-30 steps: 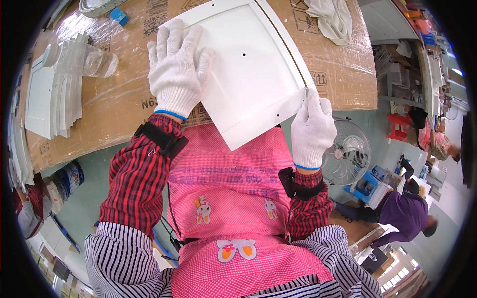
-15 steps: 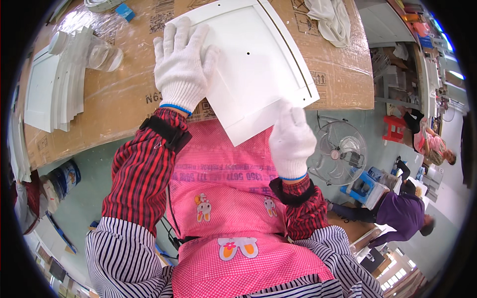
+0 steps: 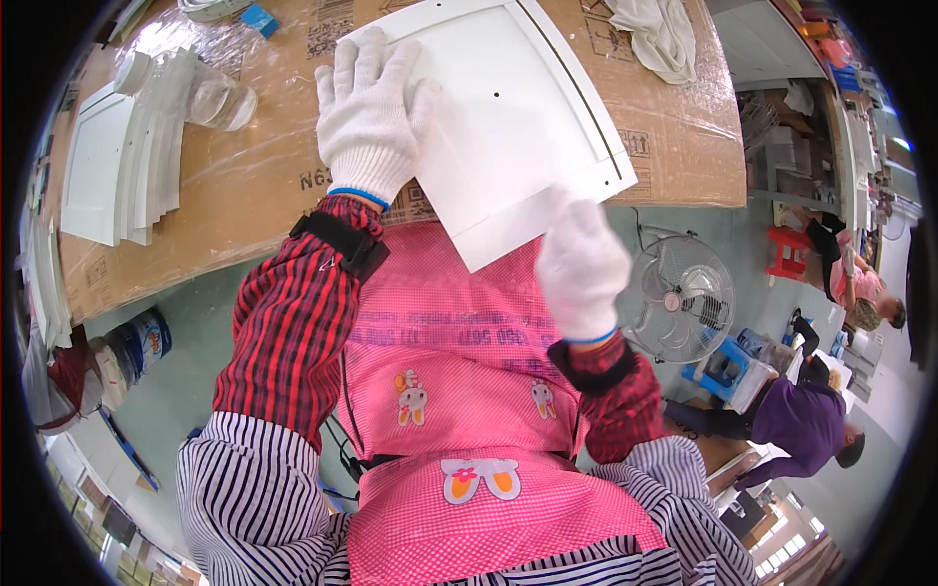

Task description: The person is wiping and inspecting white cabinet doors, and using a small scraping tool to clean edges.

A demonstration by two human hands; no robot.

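The right hand [image 3: 583, 266], in a white knitted glove, is closing its grip on the near corner of a white square panel [image 3: 518, 117]; the fingers are curling under the edge, so how tightly they are holding cannot be seen. The left hand [image 3: 371, 107], also gloved, is lying flat with the fingers spread on the left part of the panel, pressing it down and gripping nothing.

The panel is flat and white, with a thin raised border running along its edges and one small dark hole near the middle. Most of it is resting on the tabletop [image 3: 244, 195], and the corner at the right grip is sticking out over the near edge, above the pink apron [image 3: 459, 342].

The tabletop is covered with brown cardboard under clear plastic film. Left of the flat hand, well apart, a stack of white panels [image 3: 117, 161] is lying, and a clear plastic piece [image 3: 210, 93] is lying between the stack and that hand. Beyond the panel, at the far edge, a white cloth [image 3: 660, 34] is lying crumpled.

Right of the right grip, on the green floor, a standing fan [image 3: 679, 298] is facing up. Farther away, a person in purple [image 3: 806, 425] is bending down.
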